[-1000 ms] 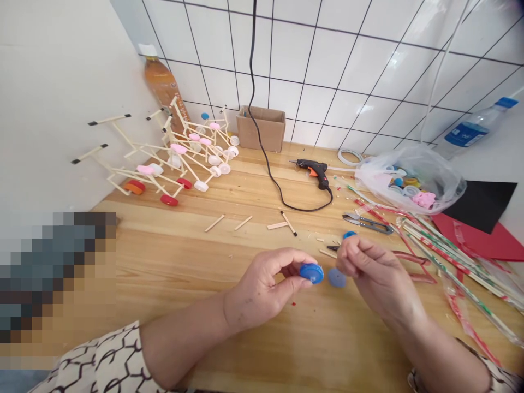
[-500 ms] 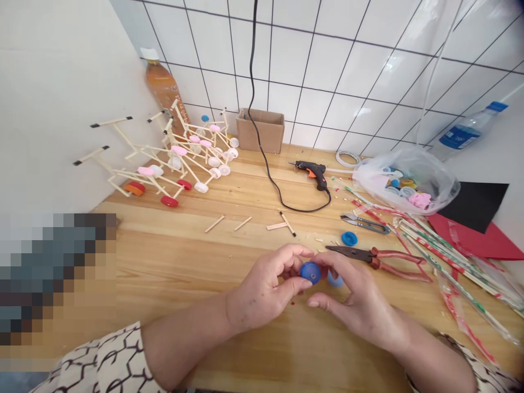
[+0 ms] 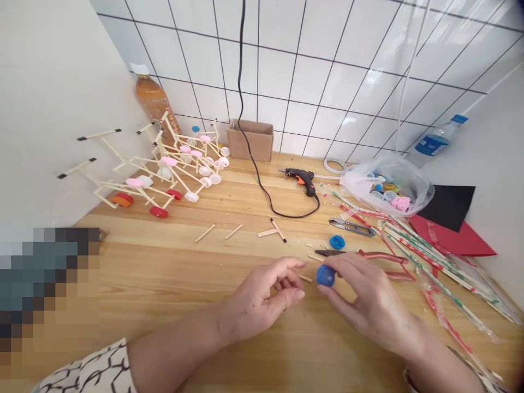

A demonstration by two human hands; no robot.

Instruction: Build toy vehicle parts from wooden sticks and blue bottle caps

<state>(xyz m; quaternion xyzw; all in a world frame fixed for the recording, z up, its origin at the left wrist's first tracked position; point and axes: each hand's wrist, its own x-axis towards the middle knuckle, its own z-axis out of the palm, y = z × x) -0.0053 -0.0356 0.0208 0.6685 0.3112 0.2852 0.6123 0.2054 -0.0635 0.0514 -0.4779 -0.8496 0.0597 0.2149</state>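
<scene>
My right hand pinches a dark blue plastic bottle cap between thumb and fingertips, at the hand's left side. My left hand rests just left of that cap, fingers loosely curled and holding nothing. A short wooden stick lies by its fingertips. Another blue bottle cap lies on the wooden workbench above my right hand. Red-handled pliers lie just beyond my right hand, their jaws pointing left.
Popsicle-stick wheeled models lean at the far left. A hot glue gun, snips, a plastic bag of caps, striped straws and red card lie ahead and right. A cardboard box stands against the tiles.
My left hand has let go of the dark blue cap and moved left, and my right hand now holds it alone. The paler blue disc behind the hands no longer shows.
</scene>
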